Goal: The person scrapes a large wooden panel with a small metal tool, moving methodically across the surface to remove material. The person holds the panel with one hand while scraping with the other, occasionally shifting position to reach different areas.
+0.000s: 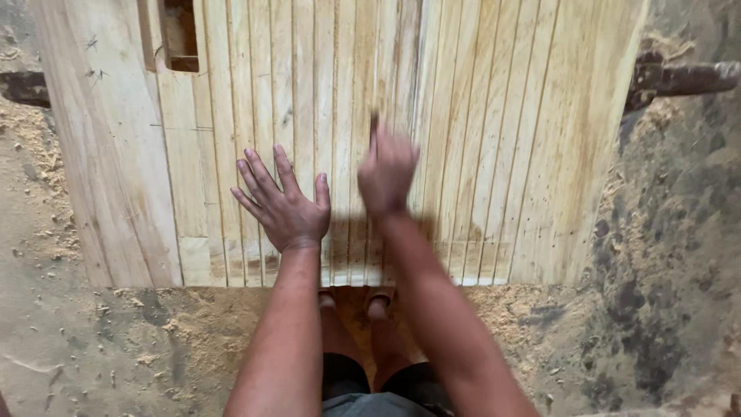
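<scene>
A wide slatted wooden panel (478, 139), built of many narrow pale strips laid edge to edge with thin dark seams between them, lies across the upper part of the view, raised off the ground. Its surface is smooth, raw, yellowish timber with brown streaks of grain, and its left part is a broader plain board. Near the upper left a rectangular cutout (180, 35) opens through it, dark inside. The left hand (284, 202) lies flat on the slats near the panel's near edge, palm down, fingers spread apart and holding nothing. The right hand (386, 171) is just beside it, over the middle slats, blurred; it looks loosely curled, with a thin dark shape sticking up from it, but I cannot tell whether it grips anything. A rough, dark wooden beam (683, 77) sticks out from under the panel at the right, and a similar dark end shows at the left edge. Below, the dirt floor (100, 347) is strewn with pale sawdust and shavings, darker and blotchy to the right. The person's bare feet (378, 307) stand just under the panel's near edge.
</scene>
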